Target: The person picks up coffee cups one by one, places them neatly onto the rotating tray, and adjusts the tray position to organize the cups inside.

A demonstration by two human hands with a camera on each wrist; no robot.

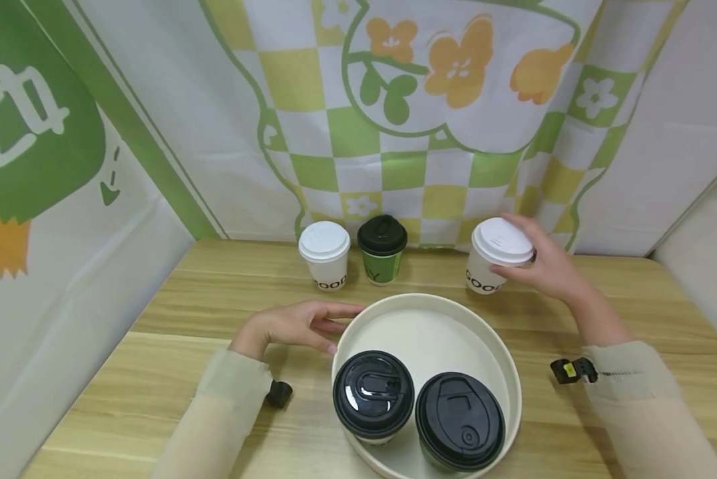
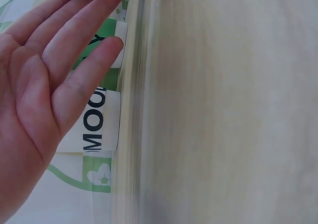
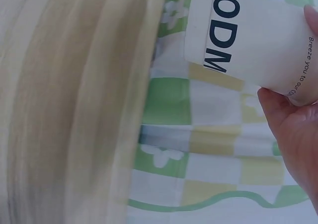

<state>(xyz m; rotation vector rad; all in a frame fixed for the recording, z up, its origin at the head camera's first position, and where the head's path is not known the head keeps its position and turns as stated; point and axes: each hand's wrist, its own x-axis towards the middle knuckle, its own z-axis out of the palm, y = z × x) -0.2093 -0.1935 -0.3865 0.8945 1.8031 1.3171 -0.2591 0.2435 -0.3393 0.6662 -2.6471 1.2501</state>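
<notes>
My right hand (image 1: pixel 546 263) grips a white paper cup (image 3: pixel 263 45) with a white lid (image 1: pixel 502 241), thumb and fingers around its upper part. In the right wrist view a gap shows between the cup's base and the table. My left hand (image 1: pixel 301 324) has its fingers extended at the left rim of a round cream tray (image 1: pixel 436 319), the fingertips at the rim. Two cups with black lids, one glossy (image 1: pixel 374 394) and one matte (image 1: pixel 461 420), stand in the tray's near half. The left palm (image 2: pixel 30 95) holds nothing.
Behind the tray stand a white cup with a white lid (image 1: pixel 325 256) and a small green cup with a black lid (image 1: pixel 382 249). A patterned curtain (image 1: pixel 406 173) hangs at the back edge of the wooden table (image 1: pixel 214 299). A white panel (image 1: pixel 64 299) rises at the left.
</notes>
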